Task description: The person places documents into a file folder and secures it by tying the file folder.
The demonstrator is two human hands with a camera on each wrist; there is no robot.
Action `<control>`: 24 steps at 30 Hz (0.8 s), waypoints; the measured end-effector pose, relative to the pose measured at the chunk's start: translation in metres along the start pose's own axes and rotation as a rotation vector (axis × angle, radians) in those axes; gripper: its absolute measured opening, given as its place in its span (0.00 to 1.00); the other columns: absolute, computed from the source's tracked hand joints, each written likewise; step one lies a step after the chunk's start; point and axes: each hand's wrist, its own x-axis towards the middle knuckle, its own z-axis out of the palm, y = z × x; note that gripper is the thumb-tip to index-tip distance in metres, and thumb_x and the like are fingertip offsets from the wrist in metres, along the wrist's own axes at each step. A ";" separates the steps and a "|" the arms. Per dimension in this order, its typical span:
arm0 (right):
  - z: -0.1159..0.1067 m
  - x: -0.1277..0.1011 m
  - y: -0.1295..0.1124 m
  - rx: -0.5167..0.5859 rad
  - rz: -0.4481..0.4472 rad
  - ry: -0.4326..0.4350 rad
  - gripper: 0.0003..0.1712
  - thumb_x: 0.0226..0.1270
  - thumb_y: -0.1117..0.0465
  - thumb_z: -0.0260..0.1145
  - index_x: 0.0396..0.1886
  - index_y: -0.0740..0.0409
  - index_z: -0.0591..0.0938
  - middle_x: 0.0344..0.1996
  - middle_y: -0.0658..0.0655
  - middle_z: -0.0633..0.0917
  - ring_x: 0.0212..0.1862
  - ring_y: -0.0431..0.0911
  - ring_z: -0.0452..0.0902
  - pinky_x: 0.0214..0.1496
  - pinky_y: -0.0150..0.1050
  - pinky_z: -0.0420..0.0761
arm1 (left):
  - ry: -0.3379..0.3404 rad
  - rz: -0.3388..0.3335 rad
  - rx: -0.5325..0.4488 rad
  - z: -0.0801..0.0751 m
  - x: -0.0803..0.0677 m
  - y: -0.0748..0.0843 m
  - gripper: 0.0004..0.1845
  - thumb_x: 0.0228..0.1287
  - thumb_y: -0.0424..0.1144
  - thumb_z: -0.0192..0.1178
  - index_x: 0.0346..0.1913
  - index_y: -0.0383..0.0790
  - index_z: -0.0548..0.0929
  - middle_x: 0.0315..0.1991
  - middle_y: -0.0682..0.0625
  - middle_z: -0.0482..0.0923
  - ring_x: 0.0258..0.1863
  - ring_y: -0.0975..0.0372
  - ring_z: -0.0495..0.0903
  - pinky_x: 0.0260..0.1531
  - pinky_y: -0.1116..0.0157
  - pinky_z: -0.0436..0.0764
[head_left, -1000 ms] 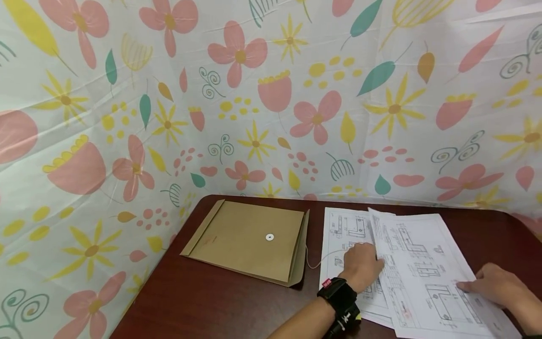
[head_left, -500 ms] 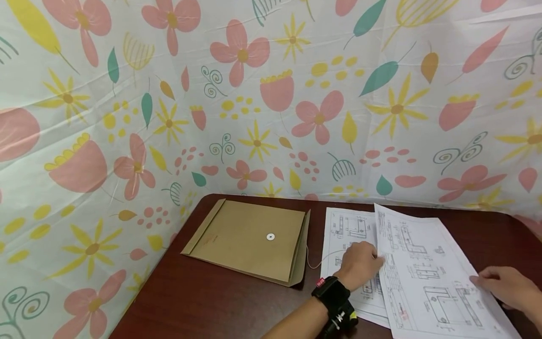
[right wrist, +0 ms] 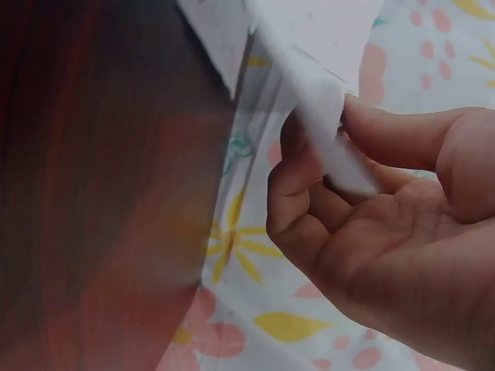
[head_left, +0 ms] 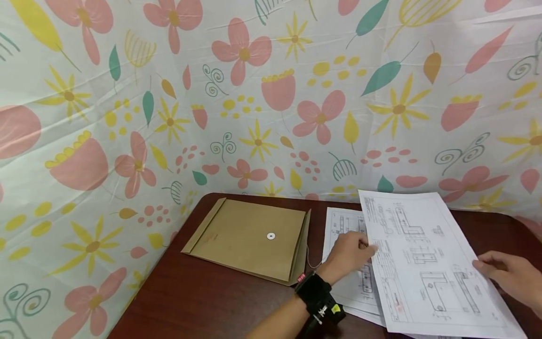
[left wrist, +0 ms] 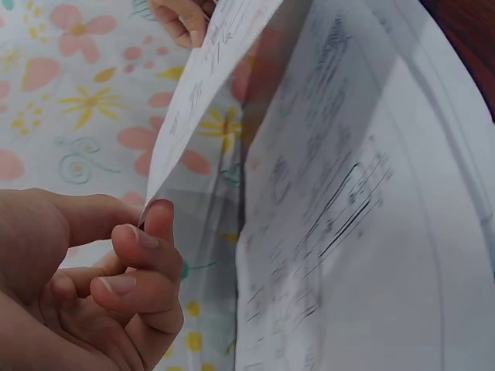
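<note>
A white sheet of paper (head_left: 423, 263) printed with technical drawings is raised off the table between both hands. My left hand (head_left: 348, 254) pinches its left edge between thumb and fingers; the left wrist view shows the sheet's edge (left wrist: 174, 147) caught at the fingertips. At the opposite edge my right hand (head_left: 508, 275) grips the paper, thumb on top and fingers curled beneath, as the right wrist view (right wrist: 371, 201) confirms. Under the raised sheet and to its left lie more drawing sheets (head_left: 351, 294), flat on the table and partly covered.
A brown kraft envelope (head_left: 250, 240) with a white button disc (head_left: 271, 236) and a string lies at the left on the dark red table (head_left: 203, 301). Behind the table hangs a flower-patterned curtain (head_left: 317, 160). A black wrist strap (head_left: 315, 292) is on the left wrist.
Both hands have lifted the top sheet off the pile; its far edge now overlaps the curtain. The left hand has moved slightly left and up. The envelope has stayed put.
</note>
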 end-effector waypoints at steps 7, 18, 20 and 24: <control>0.001 -0.001 -0.030 0.012 -0.071 0.097 0.25 0.78 0.54 0.55 0.51 0.78 0.76 0.29 0.58 0.85 0.23 0.40 0.74 0.24 0.34 0.73 | -0.004 0.035 -0.077 -0.028 -0.004 -0.002 0.09 0.70 0.40 0.61 0.30 0.42 0.82 0.23 0.50 0.81 0.10 0.70 0.69 0.13 0.74 0.68; 0.013 -0.002 -0.072 0.121 -0.122 0.071 0.30 0.78 0.47 0.53 0.56 0.74 0.75 0.33 0.58 0.86 0.25 0.40 0.77 0.25 0.36 0.76 | 0.049 0.045 -0.127 -0.068 -0.014 -0.017 0.09 0.70 0.39 0.61 0.31 0.40 0.82 0.23 0.47 0.81 0.08 0.65 0.69 0.11 0.73 0.63; 0.014 -0.004 -0.081 0.140 -0.150 0.060 0.29 0.78 0.48 0.53 0.56 0.74 0.75 0.33 0.57 0.86 0.25 0.40 0.78 0.26 0.36 0.77 | 0.051 0.039 -0.150 -0.075 -0.016 -0.021 0.09 0.70 0.39 0.61 0.32 0.39 0.81 0.22 0.49 0.80 0.09 0.65 0.68 0.12 0.73 0.63; 0.017 -0.007 -0.096 0.158 -0.200 0.049 0.27 0.78 0.51 0.54 0.58 0.74 0.75 0.34 0.56 0.86 0.26 0.38 0.78 0.27 0.35 0.77 | 0.035 0.017 -0.204 -0.088 -0.022 -0.028 0.09 0.71 0.40 0.60 0.34 0.39 0.80 0.22 0.46 0.77 0.10 0.63 0.68 0.13 0.73 0.64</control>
